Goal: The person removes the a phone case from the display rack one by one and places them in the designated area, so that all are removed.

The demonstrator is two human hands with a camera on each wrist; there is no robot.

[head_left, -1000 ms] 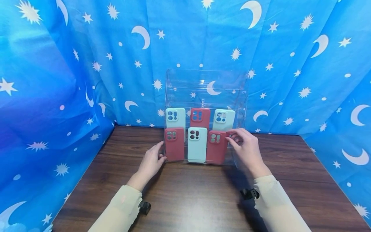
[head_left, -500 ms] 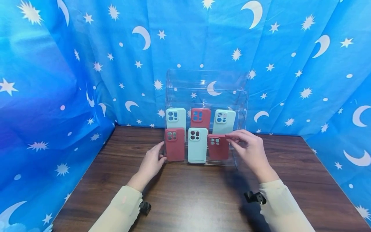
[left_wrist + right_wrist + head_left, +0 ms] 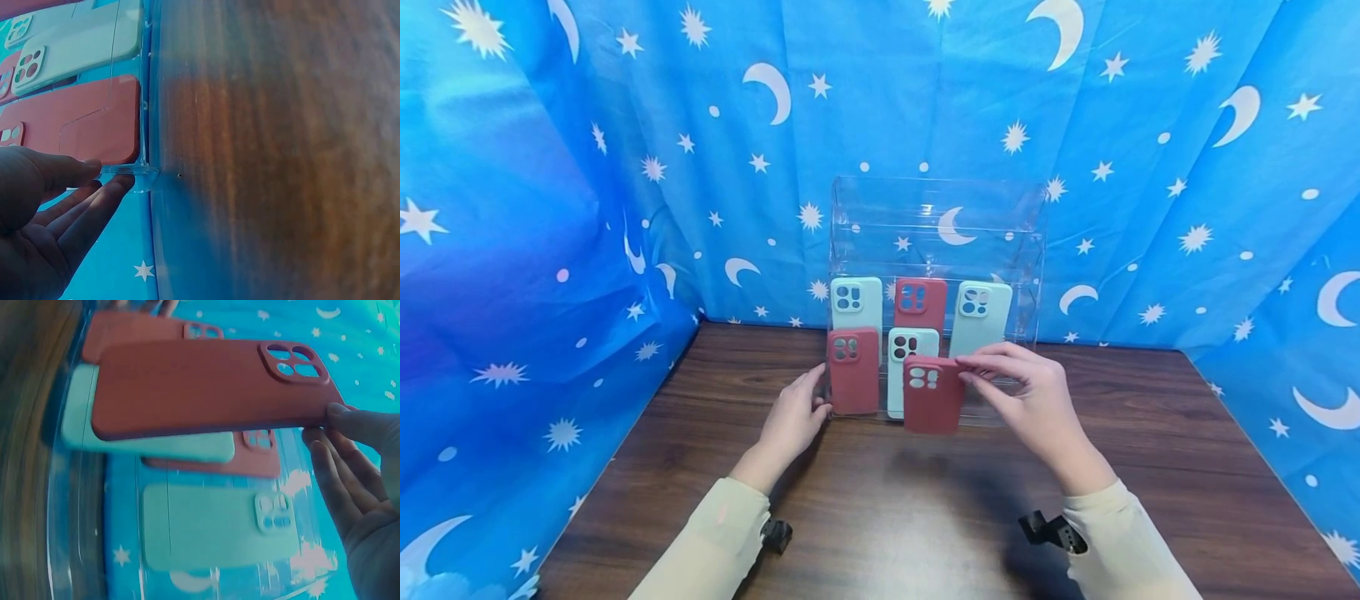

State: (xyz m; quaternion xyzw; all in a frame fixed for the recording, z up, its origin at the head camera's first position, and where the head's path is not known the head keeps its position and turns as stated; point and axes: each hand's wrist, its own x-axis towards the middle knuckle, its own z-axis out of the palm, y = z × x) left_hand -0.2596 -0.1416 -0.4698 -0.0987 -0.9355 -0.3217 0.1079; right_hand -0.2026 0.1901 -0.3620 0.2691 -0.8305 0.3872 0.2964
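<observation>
My right hand (image 3: 1030,400) pinches a red phone case (image 3: 934,400) by its upper right corner. The case is held in front of the clear display rack (image 3: 936,200), partly covering a mint phone case (image 3: 898,392) in the bottom row. My left hand (image 3: 792,421) grips the rack's lower left edge between thumb and fingers, beside another red phone case (image 3: 854,379). In the left wrist view, the thumb (image 3: 75,170) lies close to that red case's lower corner. Behind, the second row holds a mint case (image 3: 857,308), a red case (image 3: 934,292) and a mint case (image 3: 985,325).
The rack stands on a dark wooden table (image 3: 880,517) near its back edge. Blue curtains (image 3: 880,92) with moons and stars surround the table. Upper tiers of the rack are transparent and show the curtain behind them.
My right hand has pulled the red case out of the bottom row's right spot, then moved it left and toward me, in front of the mint case. The left hand stays put.
</observation>
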